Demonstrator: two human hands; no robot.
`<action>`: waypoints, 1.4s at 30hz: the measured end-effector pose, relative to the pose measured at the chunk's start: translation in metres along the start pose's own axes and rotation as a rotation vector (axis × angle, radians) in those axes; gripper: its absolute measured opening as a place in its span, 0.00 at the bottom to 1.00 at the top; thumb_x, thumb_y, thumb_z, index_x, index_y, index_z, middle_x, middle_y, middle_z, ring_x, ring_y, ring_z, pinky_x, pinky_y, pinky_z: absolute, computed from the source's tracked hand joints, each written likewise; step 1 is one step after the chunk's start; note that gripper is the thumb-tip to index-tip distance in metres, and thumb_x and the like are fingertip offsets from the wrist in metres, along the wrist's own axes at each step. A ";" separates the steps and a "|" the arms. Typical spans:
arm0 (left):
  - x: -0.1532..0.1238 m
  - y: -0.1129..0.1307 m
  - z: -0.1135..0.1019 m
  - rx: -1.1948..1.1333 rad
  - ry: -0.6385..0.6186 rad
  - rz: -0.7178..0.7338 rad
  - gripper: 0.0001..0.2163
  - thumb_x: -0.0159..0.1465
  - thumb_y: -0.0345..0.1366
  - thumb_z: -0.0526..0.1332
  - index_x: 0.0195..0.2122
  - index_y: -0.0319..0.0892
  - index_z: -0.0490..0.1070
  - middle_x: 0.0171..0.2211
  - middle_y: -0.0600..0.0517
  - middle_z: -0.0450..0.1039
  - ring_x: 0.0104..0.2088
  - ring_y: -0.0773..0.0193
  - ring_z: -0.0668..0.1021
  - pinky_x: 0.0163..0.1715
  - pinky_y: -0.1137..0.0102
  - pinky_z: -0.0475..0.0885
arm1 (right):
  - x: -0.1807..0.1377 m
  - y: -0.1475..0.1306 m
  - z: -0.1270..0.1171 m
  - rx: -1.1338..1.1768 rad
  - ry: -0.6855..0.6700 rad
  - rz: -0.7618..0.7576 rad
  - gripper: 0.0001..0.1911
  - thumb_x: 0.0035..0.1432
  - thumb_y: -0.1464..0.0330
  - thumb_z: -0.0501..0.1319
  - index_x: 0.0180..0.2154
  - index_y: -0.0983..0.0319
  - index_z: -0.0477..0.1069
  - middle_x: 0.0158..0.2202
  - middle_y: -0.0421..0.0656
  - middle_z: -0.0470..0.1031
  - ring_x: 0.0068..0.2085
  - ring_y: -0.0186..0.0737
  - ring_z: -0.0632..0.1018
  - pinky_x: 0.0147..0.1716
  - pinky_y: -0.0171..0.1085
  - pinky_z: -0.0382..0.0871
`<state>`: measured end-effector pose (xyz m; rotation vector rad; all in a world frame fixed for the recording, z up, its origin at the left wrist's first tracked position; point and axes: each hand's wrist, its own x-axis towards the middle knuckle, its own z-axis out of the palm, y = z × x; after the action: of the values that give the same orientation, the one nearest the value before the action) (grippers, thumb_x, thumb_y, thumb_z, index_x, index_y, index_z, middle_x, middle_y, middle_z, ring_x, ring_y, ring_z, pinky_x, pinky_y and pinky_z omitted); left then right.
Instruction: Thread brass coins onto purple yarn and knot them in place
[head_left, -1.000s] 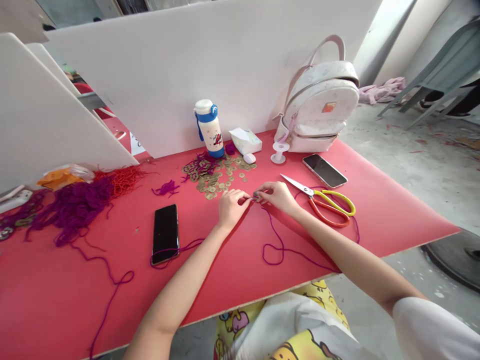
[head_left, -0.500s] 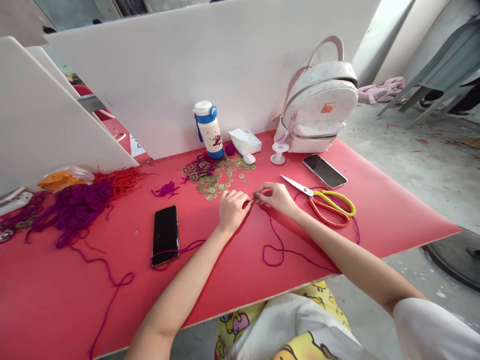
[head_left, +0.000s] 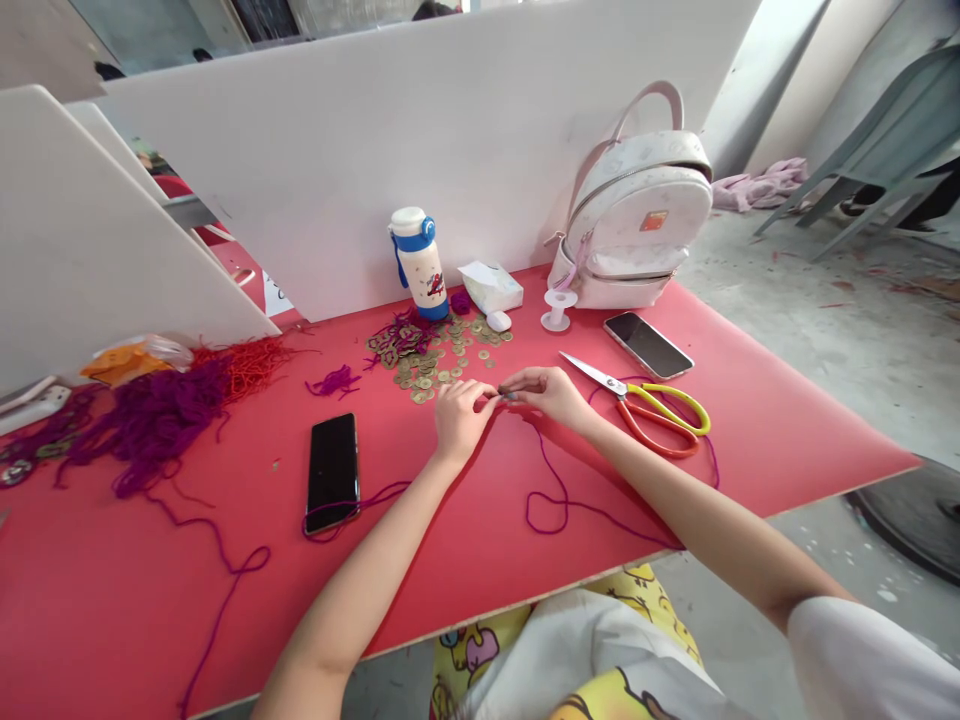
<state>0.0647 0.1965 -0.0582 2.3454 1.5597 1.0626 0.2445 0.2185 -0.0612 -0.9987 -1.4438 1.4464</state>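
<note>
My left hand (head_left: 459,415) and my right hand (head_left: 547,393) meet fingertip to fingertip on the red table (head_left: 465,520), both pinched on a purple string (head_left: 551,490). The string trails toward me in a loop and runs off to the right. Whatever small piece sits between the fingertips is too small to make out. A heap of brass coins (head_left: 435,355) mixed with purple thread lies just beyond my hands.
Yellow-and-orange scissors (head_left: 645,400) lie right of my right hand, a phone (head_left: 649,345) behind them. A second phone (head_left: 332,472), purple and red yarn piles (head_left: 157,405), a bottle (head_left: 418,262), tissue pack (head_left: 490,285), empty spool (head_left: 559,307) and white backpack (head_left: 637,225) stand around.
Both hands have stayed together at the same spot, fingers shifting slightly on the string. The view has tipped down a little.
</note>
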 end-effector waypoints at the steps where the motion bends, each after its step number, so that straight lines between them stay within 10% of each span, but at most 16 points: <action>1: 0.000 0.000 0.000 -0.063 0.004 -0.021 0.03 0.60 0.33 0.66 0.34 0.44 0.73 0.30 0.55 0.77 0.30 0.64 0.75 0.39 0.64 0.65 | 0.000 -0.001 0.000 0.006 0.011 0.007 0.14 0.45 0.63 0.69 0.34 0.63 0.76 0.34 0.45 0.81 0.37 0.44 0.82 0.40 0.40 0.78; 13: 0.005 -0.012 0.008 -0.755 -0.092 -0.319 0.05 0.55 0.34 0.65 0.32 0.40 0.74 0.33 0.48 0.78 0.35 0.61 0.80 0.40 0.66 0.75 | -0.001 -0.001 0.003 -0.127 0.039 -0.117 0.09 0.50 0.65 0.66 0.33 0.62 0.75 0.32 0.44 0.81 0.36 0.43 0.81 0.42 0.41 0.76; 30: 0.005 -0.011 0.004 -0.499 0.055 -0.310 0.05 0.61 0.34 0.60 0.34 0.41 0.75 0.33 0.49 0.78 0.32 0.63 0.78 0.37 0.69 0.73 | -0.002 -0.003 -0.008 -0.555 -0.150 -0.272 0.14 0.58 0.72 0.59 0.46 0.57 0.75 0.43 0.43 0.80 0.43 0.41 0.80 0.46 0.38 0.72; 37: 0.023 -0.015 -0.026 -0.343 -0.445 -0.177 0.04 0.57 0.31 0.62 0.32 0.43 0.77 0.33 0.49 0.79 0.32 0.60 0.79 0.35 0.68 0.73 | 0.000 -0.007 -0.007 -0.441 -0.099 -0.289 0.10 0.57 0.71 0.58 0.39 0.60 0.76 0.39 0.45 0.79 0.41 0.41 0.80 0.43 0.39 0.74; 42: 0.022 -0.010 -0.033 -0.235 -0.520 -0.138 0.04 0.53 0.31 0.67 0.31 0.43 0.77 0.30 0.50 0.78 0.30 0.61 0.78 0.31 0.69 0.71 | 0.000 -0.007 -0.003 -0.266 -0.090 -0.214 0.07 0.56 0.68 0.60 0.37 0.61 0.75 0.36 0.44 0.79 0.40 0.40 0.80 0.44 0.38 0.74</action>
<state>0.0418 0.2109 -0.0276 2.0916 1.2950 0.5110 0.2474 0.2195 -0.0545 -0.9140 -1.7862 1.1782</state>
